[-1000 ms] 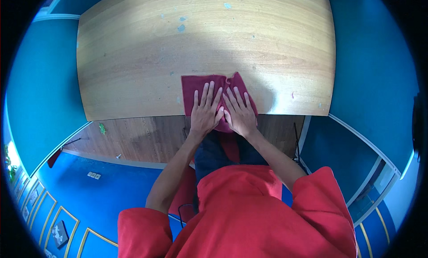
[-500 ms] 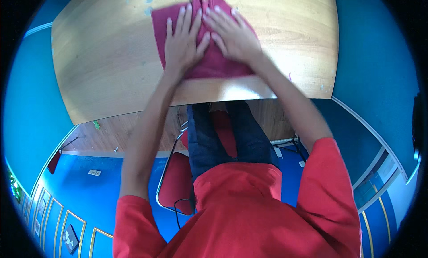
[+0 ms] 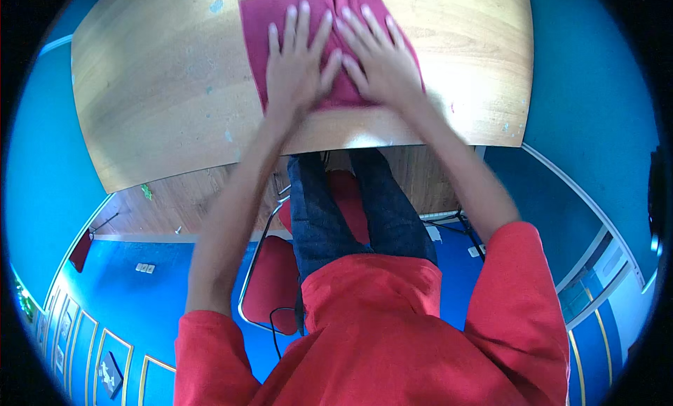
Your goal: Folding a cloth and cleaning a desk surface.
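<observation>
A maroon piece of cloth (image 3: 342, 90), seemingly folded, lies on the wooden table (image 3: 161, 97) in front of me. My left hand (image 3: 296, 68) rests flat on its left half with the fingers stretched out. On the right half, my right hand (image 3: 384, 64) is laid palm down, its fingers slightly spread. The thumbs point toward each other near the cloth's middle. A crease or opening shows at the far edge, between the fingertips. What kind of garment or cloth it is, I cannot tell.
The table's near edge curves just in front of my legs. A red chair (image 3: 270, 283) with a metal frame stands below me to the left. Teal partitions (image 3: 596, 76) flank the table. A black stand leg (image 3: 459, 224) is on the floor at the right.
Both hands remain flat on the cloth and have shifted slightly to the right across it. The cloth's near edge sits farther from the table's front edge, and its top looks smoother.
</observation>
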{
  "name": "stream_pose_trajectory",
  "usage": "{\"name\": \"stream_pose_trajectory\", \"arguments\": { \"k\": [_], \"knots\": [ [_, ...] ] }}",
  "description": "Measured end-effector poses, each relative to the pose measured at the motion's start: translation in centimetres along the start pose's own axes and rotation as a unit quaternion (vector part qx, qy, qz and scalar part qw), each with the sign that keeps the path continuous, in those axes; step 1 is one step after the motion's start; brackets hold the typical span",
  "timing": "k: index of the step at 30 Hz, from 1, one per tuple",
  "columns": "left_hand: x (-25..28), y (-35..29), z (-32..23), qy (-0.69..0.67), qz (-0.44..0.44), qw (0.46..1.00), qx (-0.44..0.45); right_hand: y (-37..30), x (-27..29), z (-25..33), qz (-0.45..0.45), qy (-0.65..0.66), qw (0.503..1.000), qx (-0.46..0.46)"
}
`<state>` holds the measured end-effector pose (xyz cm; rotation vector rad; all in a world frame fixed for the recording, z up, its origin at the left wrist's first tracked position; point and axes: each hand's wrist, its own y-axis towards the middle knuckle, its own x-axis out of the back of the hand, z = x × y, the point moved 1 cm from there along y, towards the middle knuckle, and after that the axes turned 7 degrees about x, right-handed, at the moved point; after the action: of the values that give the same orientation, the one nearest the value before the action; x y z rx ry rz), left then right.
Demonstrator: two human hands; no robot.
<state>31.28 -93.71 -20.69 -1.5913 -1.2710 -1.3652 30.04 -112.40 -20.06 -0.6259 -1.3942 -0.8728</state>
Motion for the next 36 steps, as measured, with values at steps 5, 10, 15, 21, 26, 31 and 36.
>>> {"name": "stream_pose_trajectory", "arguments": {
  "k": [5, 10, 15, 21, 26, 31, 36],
  "knots": [
    [1.0, -10.3, -5.9, -0.070, 0.126, 0.989, 0.015, -10.8, 2.5, 5.4, 0.081, 0.084, 0.992, -0.057],
    [1.0, -10.8, -7.5, -0.075, 0.180, 0.981, 0.017, -13.4, 2.6, 4.4, 0.109, 0.123, 0.985, -0.049],
    [-0.2, -3.9, -7.1, -0.057, 0.110, 0.992, -0.021, -10.2, 2.4, 0.0, 0.094, 0.101, 0.988, -0.073],
    [-2.1, 8.0, -7.4, -0.076, -0.039, 0.995, -0.058, -2.1, 1.6, -10.4, 0.029, 0.024, 0.998, -0.047],
    [-2.0, 10.7, -8.2, -0.052, -0.078, 0.995, -0.037, 0.4, 2.1, -12.8, -0.029, 0.045, 0.998, -0.025],
    [-2.8, 5.6, -10.0, 0.027, -0.007, 0.999, -0.040, -5.3, 1.8, -8.8, -0.005, -0.007, 0.998, -0.058],
    [-2.2, -5.5, -14.4, -0.035, 0.110, 0.993, -0.022, -15.9, 2.9, -2.0, 0.047, 0.088, 0.987, -0.123]
  ]
}}
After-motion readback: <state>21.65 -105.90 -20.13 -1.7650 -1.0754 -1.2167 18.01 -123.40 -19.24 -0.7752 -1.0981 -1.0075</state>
